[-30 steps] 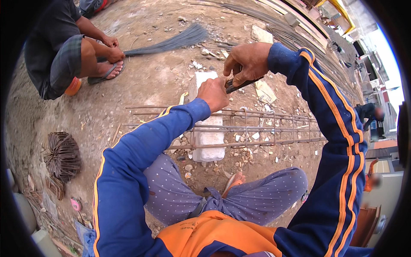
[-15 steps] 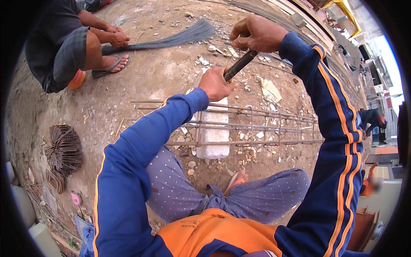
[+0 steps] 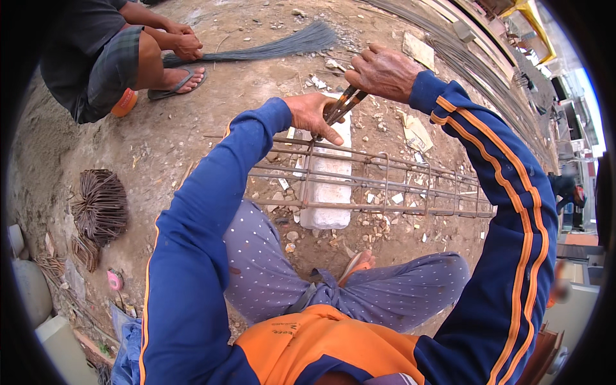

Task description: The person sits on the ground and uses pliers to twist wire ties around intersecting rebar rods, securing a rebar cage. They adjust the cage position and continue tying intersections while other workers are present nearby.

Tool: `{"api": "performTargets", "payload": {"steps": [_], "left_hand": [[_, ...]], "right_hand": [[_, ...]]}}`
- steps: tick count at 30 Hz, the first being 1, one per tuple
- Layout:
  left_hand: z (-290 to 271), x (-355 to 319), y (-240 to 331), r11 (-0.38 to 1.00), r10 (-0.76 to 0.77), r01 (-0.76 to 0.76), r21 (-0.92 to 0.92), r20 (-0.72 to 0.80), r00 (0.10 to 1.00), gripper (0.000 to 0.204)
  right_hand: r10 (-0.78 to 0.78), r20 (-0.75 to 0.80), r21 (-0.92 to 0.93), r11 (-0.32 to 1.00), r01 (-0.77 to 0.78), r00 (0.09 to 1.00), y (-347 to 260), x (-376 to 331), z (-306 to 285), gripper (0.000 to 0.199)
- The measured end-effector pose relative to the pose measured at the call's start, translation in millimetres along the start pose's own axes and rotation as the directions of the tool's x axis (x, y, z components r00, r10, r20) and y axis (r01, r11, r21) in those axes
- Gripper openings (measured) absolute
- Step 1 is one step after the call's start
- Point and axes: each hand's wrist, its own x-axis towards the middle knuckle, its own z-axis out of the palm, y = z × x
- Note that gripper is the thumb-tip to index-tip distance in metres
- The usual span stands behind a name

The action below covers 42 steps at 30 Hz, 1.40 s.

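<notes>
My right hand (image 3: 388, 72) is closed round the upper ends of a pair of pincers (image 3: 347, 105) with dark handles and orange marks. The handles stand slightly apart, and the tool slants down to a joint of a rebar cage (image 3: 378, 168). Around the lower part of the pincers curls my left hand (image 3: 312, 115), its thumb along the near side just above the cage's top bar. The jaws are mostly hidden by these fingers. Under the cage's left part lies a long whitish block (image 3: 328, 202), which props it off the ground.
A co-worker (image 3: 102, 58) sits at the far left, hands at a bundle of thin grey wire (image 3: 276, 48). Bent steel stirrups (image 3: 99, 206) and a pink tape measure (image 3: 115, 280) lie at left. Long bars (image 3: 462, 70) stretch along the far right. Rubble and broken tile (image 3: 416, 133) litter the dirt.
The pincers have come down to the cage's top bar, and their handles now show apart. My right hand has lowered onto the handles; my left hand has shifted down to the tool's lower part.
</notes>
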Motion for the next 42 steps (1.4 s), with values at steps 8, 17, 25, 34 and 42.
{"api": "performTargets", "payload": {"steps": [8, 17, 25, 34, 42], "left_hand": [[-16, -43, 7, 0.850, -0.526, 0.474, 0.229, 0.356, 0.772, 0.055], [-7, -50, -18, 0.922, -0.337, 0.372, -0.105, 0.250, 0.907, 0.034], [-8, -46, -10, 0.924, -0.347, 0.376, -0.068, 0.263, 0.900, 0.028], [-3, -44, -21, 0.954, -0.287, 0.300, -0.030, 0.213, 0.934, 0.030], [0, -49, -22, 0.968, -0.237, 0.248, -0.039, 0.184, 0.954, 0.032]], "right_hand": [[0.094, 0.169, 0.283, 0.949, -0.140, 0.981, -11, -13, -40, 0.012], [0.056, 0.822, 0.375, 0.695, -0.613, 0.567, -48, -19, -107, 0.034], [-0.153, 0.922, 0.387, 0.422, -0.820, 0.357, -42, -19, -94, 0.033], [-0.245, 0.949, 0.202, -0.014, -0.979, 0.199, -67, -28, -106, 0.024], [-0.188, 0.956, 0.232, 0.017, -0.973, 0.225, -80, -29, -112, 0.035]]}}
